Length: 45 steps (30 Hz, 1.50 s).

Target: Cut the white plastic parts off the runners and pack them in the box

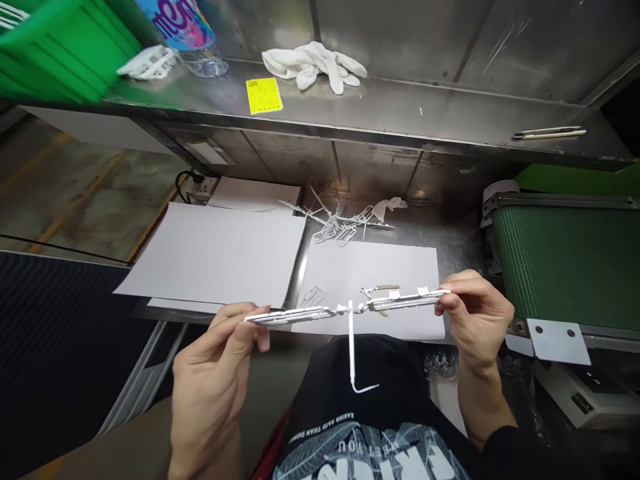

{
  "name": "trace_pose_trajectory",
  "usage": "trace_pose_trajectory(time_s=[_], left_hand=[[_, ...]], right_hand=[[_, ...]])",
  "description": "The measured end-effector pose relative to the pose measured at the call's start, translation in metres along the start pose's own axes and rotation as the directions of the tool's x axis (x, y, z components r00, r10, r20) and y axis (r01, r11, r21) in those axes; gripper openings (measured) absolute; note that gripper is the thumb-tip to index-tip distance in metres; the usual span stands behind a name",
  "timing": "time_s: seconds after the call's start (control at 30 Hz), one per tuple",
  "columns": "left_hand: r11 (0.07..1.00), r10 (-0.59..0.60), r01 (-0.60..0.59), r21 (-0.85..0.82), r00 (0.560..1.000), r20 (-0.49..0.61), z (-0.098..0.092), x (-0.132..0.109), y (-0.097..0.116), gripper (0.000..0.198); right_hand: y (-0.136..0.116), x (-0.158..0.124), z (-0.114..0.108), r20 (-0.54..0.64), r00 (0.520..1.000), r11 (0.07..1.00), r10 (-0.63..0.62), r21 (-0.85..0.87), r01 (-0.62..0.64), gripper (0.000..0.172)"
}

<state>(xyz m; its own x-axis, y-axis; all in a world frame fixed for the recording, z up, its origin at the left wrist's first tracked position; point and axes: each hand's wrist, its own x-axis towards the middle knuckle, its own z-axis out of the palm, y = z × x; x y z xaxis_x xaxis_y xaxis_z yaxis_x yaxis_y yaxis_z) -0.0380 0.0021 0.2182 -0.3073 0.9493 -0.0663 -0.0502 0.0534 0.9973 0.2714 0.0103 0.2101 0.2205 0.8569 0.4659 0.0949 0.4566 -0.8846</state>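
Stretched between my two hands is a white moulded plastic piece (351, 340), two flat slatted parts joined by a central sprue with a bent tip hanging down. My left hand (215, 373) pinches the end of the left part (295, 315). The outer end of the right part (407, 301) sits between the thumb and fingers of my right hand (475, 320). Below and behind the piece, side cutters (383, 290) lie on a white sheet (370, 260), partly hidden by the right part. A small loose slatted white part (314, 295) rests on the same sheet.
Several white plastic sprues (340, 223) are piled behind the sheet. A larger paper stack (220, 250) lies left, a green conveyor belt (570, 260) right. The steel shelf (400, 107) holds white gloves (317, 65), a yellow label (264, 95), tweezers (550, 133), a bottle (180, 27) and a green bin (65, 53).
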Motion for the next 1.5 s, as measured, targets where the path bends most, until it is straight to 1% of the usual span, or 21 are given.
trace_pose_trajectory(time_s=[0.1,0.23,0.3,0.37,0.4,0.47,0.53,0.63,0.7,0.77,0.83,0.9,0.97,1.1,1.2,1.3,1.4,1.5], left_hand=[[1.000,0.014,-0.014,-0.002,1.000,0.010,0.001,0.003,0.000,0.017],[0.999,0.052,-0.052,-0.016,0.998,0.032,0.003,0.006,0.000,0.018],[0.997,0.056,-0.054,-0.051,0.998,0.039,0.004,0.006,0.001,0.019],[0.996,0.036,-0.032,-0.081,0.998,0.047,0.006,0.005,0.004,0.019],[0.995,0.012,-0.006,-0.098,0.998,0.058,0.007,0.004,0.006,0.020],[0.988,-0.066,0.079,-0.132,0.993,0.096,0.008,0.002,0.010,0.022],[0.965,-0.149,0.177,-0.191,0.977,0.153,0.009,0.001,0.015,0.025],[0.927,-0.209,0.264,-0.266,0.953,0.220,0.010,0.000,0.020,0.026],[0.904,-0.241,0.307,-0.298,0.941,0.239,0.009,0.001,0.020,0.026],[0.886,-0.280,0.341,-0.315,0.934,0.223,0.007,0.003,0.018,0.028],[0.876,-0.323,0.360,-0.320,0.932,0.164,0.005,0.005,0.015,0.033],[0.875,-0.361,0.369,-0.315,0.929,0.086,0.003,0.008,0.011,0.039],[0.871,-0.394,0.384,-0.307,0.918,0.031,0.002,0.012,0.007,0.045],[0.850,-0.456,0.435,-0.297,0.890,-0.003,0.004,0.017,0.002,0.053],[0.852,-0.444,0.422,-0.310,0.896,-0.002,0.007,0.016,0.004,0.052],[0.861,-0.396,0.389,-0.327,0.917,0.047,0.006,0.013,0.007,0.048],[0.877,-0.347,0.356,-0.323,0.934,0.087,0.003,0.012,0.007,0.044],[0.906,-0.287,0.305,-0.293,0.952,0.106,0.000,0.010,0.006,0.041]], right_hand=[[0.004,0.000,-0.001,-0.004,1.000,1.000,-0.016,-0.001,0.016,0.012],[0.007,0.000,-0.003,-0.025,0.999,1.000,-0.027,0.003,0.027,0.007],[0.006,0.000,-0.005,-0.050,0.999,1.000,0.009,0.008,-0.008,0.008],[0.005,0.000,-0.006,-0.104,0.987,0.992,0.126,0.016,-0.125,0.014],[0.005,0.000,-0.007,-0.131,0.969,0.978,0.211,0.032,-0.208,0.017],[0.006,0.001,-0.011,-0.149,0.914,0.925,0.379,0.089,-0.369,0.021],[0.011,0.003,-0.014,-0.098,0.861,0.862,0.500,0.152,-0.484,0.021],[0.021,0.003,-0.020,0.001,0.809,0.792,0.588,0.203,-0.576,0.022],[0.024,0.003,-0.022,0.034,0.793,0.768,0.609,0.224,-0.600,0.027],[0.023,0.002,-0.021,0.059,0.787,0.756,0.615,0.241,-0.609,0.033],[0.019,0.002,-0.017,0.094,0.788,0.748,0.609,0.264,-0.609,0.037],[0.015,0.003,-0.013,0.139,0.796,0.745,0.590,0.286,-0.602,0.038],[0.012,0.005,-0.011,0.185,0.801,0.748,0.570,0.289,-0.598,0.037],[0.011,0.006,-0.014,0.233,0.806,0.763,0.545,0.260,-0.591,0.042],[0.012,0.005,-0.017,0.225,0.813,0.779,0.537,0.236,-0.581,0.045],[0.014,0.005,-0.018,0.189,0.813,0.779,0.550,0.233,-0.582,0.042],[0.015,0.007,-0.018,0.139,0.785,0.755,0.604,0.216,-0.619,0.037],[0.014,0.007,-0.017,0.090,0.746,0.726,0.660,0.181,-0.664,0.036]])
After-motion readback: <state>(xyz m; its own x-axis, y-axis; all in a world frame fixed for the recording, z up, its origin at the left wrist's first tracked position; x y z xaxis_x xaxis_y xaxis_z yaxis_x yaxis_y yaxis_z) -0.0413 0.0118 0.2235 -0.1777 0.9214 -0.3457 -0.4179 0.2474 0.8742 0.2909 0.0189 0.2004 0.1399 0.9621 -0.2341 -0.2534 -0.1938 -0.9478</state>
